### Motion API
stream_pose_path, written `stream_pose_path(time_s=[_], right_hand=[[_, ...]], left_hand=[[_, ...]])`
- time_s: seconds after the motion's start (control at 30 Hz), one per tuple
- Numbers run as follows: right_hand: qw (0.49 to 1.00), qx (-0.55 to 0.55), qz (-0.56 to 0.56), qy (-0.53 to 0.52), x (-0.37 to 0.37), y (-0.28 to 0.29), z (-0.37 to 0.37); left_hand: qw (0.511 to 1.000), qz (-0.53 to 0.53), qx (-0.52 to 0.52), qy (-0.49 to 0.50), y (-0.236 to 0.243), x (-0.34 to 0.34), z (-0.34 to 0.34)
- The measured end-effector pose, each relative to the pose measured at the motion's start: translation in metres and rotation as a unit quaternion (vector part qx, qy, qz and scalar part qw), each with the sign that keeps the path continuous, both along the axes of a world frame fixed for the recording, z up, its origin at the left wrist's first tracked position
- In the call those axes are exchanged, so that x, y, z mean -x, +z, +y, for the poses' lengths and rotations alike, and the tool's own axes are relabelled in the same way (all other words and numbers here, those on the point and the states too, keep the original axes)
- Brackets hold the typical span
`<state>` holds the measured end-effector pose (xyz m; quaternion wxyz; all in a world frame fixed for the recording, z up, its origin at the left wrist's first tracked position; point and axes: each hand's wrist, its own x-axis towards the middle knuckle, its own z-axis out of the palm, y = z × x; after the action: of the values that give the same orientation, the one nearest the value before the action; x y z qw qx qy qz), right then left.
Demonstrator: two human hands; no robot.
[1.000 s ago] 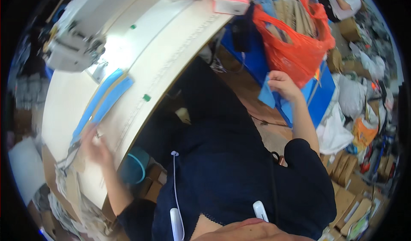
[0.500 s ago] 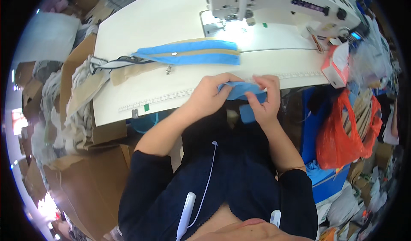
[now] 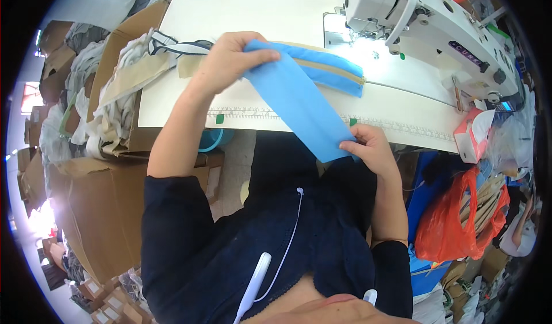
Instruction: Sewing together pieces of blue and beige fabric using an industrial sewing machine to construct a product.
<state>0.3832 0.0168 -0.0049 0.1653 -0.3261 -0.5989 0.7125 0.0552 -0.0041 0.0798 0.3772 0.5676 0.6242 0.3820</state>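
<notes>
A flat strip of blue fabric (image 3: pixel 302 105) stretches slantwise between my hands, over the front edge of the white sewing table (image 3: pixel 247 10). My left hand (image 3: pixel 238 59) pinches its upper end, thumb on top. The lower right end is gripped by my right hand (image 3: pixel 371 146) between thumb and fingers. Behind the strip lies a blue piece with a tan zipper (image 3: pixel 330 68), partly covered by the strip and my left hand. The white sewing machine (image 3: pixel 402 19) stands beyond to the right, its lamp lighting the needle area.
A ruler tape (image 3: pixel 253 112) runs along the table's front edge. At the right edge stands a red and white box (image 3: pixel 474 134), with a red plastic bag (image 3: pixel 451 215) below. On the left, a cardboard box (image 3: pixel 123 42) holds pale fabric. A black-and-white strap (image 3: pixel 178 47) lies nearby.
The blue fabric, earlier bunched between close hands, is now spread out long. My left hand has moved up and left, my right hand slightly down and right. The whole view has shifted.
</notes>
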Motion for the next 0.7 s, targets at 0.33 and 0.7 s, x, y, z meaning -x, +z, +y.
stream_pose_path(time_s=[0.33, 0.7], right_hand=[[0.962, -0.203, -0.172, -0.061, -0.034, 0.009, 0.050], [0.901, -0.292, -0.307, -0.093, -0.012, 0.011, 0.063]], left_hand=[[0.973, -0.134, 0.039, 0.186, -0.054, 0.098, -0.050], [0.962, 0.043, 0.131, 0.236, -0.079, 0.116, -0.089]])
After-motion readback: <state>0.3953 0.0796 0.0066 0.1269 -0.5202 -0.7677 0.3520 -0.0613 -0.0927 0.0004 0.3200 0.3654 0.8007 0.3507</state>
